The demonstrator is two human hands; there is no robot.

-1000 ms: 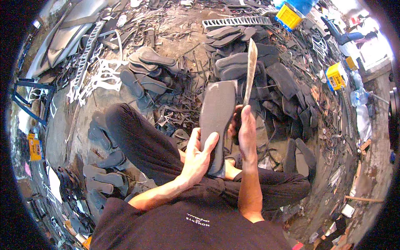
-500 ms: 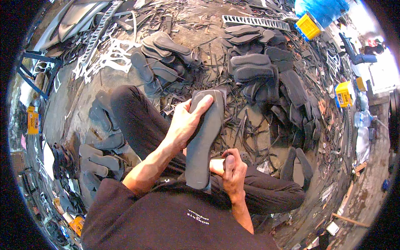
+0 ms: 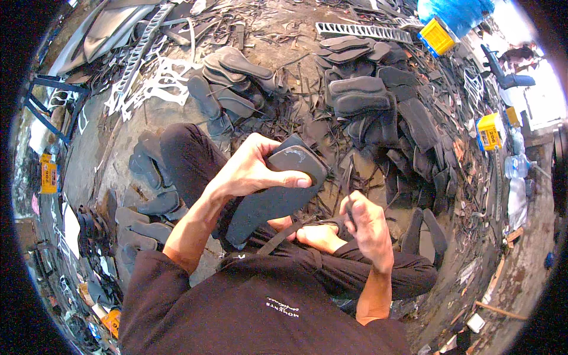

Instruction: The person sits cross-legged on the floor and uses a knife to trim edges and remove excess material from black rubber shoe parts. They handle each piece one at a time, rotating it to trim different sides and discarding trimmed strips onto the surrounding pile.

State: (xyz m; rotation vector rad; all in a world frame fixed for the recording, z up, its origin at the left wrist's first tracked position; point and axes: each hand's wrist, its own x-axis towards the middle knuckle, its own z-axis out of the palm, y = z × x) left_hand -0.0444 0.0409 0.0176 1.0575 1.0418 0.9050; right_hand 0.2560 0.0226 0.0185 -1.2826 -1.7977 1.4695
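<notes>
My left hand [image 3: 248,168] grips a dark grey shoe sole [image 3: 263,204] by its upper end, thumb across the face and the other fingers behind. The sole is tilted, with its lower end over my lap. To its right, apart from it, my right hand [image 3: 367,225] is closed in a fist. Something thin and dark shows at the curled fingers, but I cannot make out what it is. A narrow dark offcut strip [image 3: 277,239] lies across my lap below the sole. My bare foot [image 3: 322,236] shows between the hands.
Stacked dark soles [image 3: 358,94] stand ahead on the right, another pile [image 3: 234,74] ahead on the left. More soles [image 3: 142,228] lie by my left knee. White cut-out scraps [image 3: 165,83] and dark trimmings litter the floor. A yellow box [image 3: 490,131] and clear bottle [image 3: 516,167] are right.
The sole has turned from nearly upright to a slant, its lower end swinging left. My right hand has moved right and slightly up, away from the sole. A dark strip now shows across my lap.
</notes>
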